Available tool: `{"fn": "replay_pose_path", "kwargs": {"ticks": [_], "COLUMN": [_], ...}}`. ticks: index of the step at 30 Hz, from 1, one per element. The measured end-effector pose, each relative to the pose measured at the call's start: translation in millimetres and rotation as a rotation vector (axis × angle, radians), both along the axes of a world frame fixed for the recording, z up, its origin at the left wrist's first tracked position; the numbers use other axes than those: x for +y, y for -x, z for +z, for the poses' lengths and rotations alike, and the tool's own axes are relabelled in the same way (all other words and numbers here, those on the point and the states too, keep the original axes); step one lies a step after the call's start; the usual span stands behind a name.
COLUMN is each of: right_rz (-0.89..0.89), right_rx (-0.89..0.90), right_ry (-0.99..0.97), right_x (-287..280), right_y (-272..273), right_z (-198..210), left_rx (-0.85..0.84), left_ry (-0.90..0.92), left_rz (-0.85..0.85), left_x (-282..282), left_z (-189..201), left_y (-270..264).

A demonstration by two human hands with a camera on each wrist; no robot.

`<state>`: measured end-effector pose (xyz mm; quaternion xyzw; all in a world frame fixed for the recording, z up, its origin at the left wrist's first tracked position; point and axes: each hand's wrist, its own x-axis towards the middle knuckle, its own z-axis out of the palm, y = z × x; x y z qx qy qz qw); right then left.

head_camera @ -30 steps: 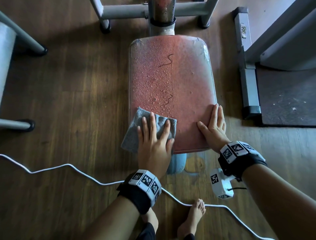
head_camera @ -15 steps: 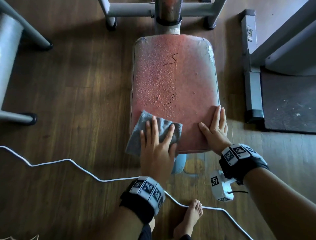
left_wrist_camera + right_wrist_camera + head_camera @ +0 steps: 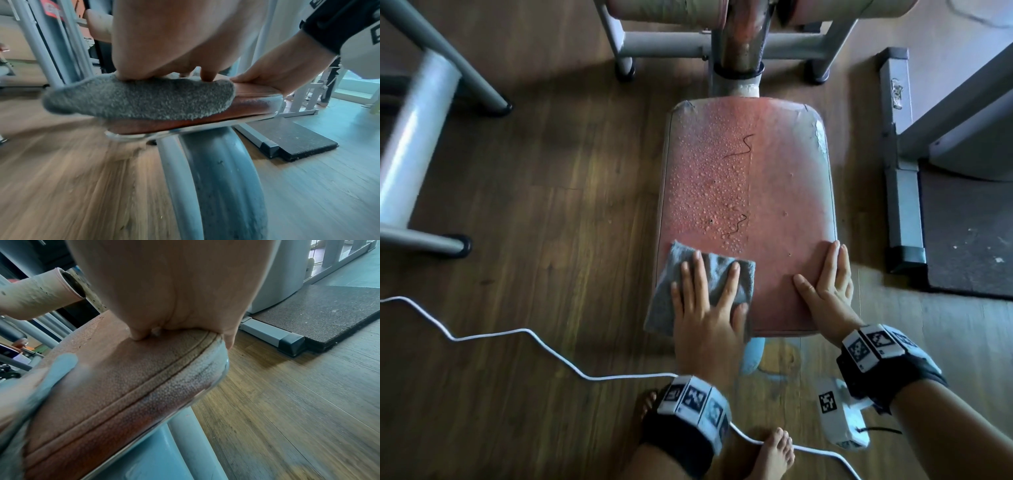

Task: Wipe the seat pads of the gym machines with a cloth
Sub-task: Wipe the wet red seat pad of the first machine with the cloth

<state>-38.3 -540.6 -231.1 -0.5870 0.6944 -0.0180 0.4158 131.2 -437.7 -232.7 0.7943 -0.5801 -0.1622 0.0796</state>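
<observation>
A worn red seat pad (image 3: 774, 178) on a grey machine post fills the middle of the head view, with water droplets over its left half. A grey cloth (image 3: 709, 270) lies on its near left corner and hangs over the edge. My left hand (image 3: 705, 301) presses flat on the cloth, fingers straight and spread. The left wrist view shows the cloth (image 3: 139, 99) draped over the pad's edge (image 3: 246, 105). My right hand (image 3: 825, 284) rests flat on the near right corner, fingers straight; the right wrist view shows it on the pad (image 3: 127, 373).
A white cable (image 3: 517, 334) runs over the wooden floor past my bare feet (image 3: 774, 452). A grey machine frame (image 3: 417, 137) stands at left. At right lie a grey base rail (image 3: 900, 192) and a dark rubber mat (image 3: 969, 233). Padded rollers (image 3: 664, 13) sit behind the seat.
My left hand and the cloth have stayed at the pad's near left corner, shifting only slightly. The right hand has not moved. The head view has drawn closer and tilted up.
</observation>
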Motion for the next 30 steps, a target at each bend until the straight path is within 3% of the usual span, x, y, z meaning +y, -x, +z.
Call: {"fn": "replay_pose_path", "kwargs": {"ticks": [3, 7, 16, 30], "right_rz": [-0.001, 0.011, 0.013, 0.005], "right_rx": [-0.006, -0.011, -0.019, -0.025], "right_ry": [-0.001, 0.019, 0.007, -0.012], "right_x": [0, 0, 3, 2], "right_y": [1, 3, 5, 5], "right_z": [-2, -6, -7, -9], "left_rx": [-0.006, -0.007, -0.079, 0.048], "left_ry": [-0.025, 0.022, 0.109, -0.060], "left_rz": [0.047, 0.016, -0.071, -0.197], "left_x": [16, -3, -103, -274], "left_z": [-1, -5, -28, -13], "left_y": [-11, -24, -74, -135]}}
